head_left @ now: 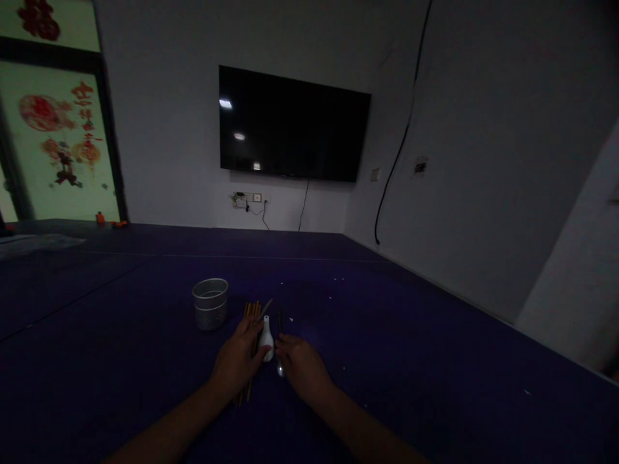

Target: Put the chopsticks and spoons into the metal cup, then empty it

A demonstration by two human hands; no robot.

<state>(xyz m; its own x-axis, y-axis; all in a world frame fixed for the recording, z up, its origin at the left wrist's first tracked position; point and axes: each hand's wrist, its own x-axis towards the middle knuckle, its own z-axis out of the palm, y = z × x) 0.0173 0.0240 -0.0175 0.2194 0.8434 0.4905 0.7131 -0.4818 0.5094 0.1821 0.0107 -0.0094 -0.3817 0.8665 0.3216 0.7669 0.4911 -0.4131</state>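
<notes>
A white soup spoon [267, 335] lies on the dark blue surface with its handle pointing away from me. My left hand [236, 357] has its thumb on the spoon's bowl and its fingertips by the handle. Beneath that hand several wooden chopsticks [248, 309] lie side by side, partly hidden. A thin greyish handle [265, 310] sticks out past the left fingers; its other end is covered. Just to the right, my right hand [300, 364] has its fingers closed around the middle of a metal spoon [280, 371], whose shiny bowl is nearest me.
A metal canister [211, 303] stands left of the chopsticks. Small white scraps [291, 319] dot the wide blue surface [411, 335]. Clear plastic [39, 243] lies far left. A television [293, 125] hangs on the back wall, and a black cable [397, 151] runs down the right wall.
</notes>
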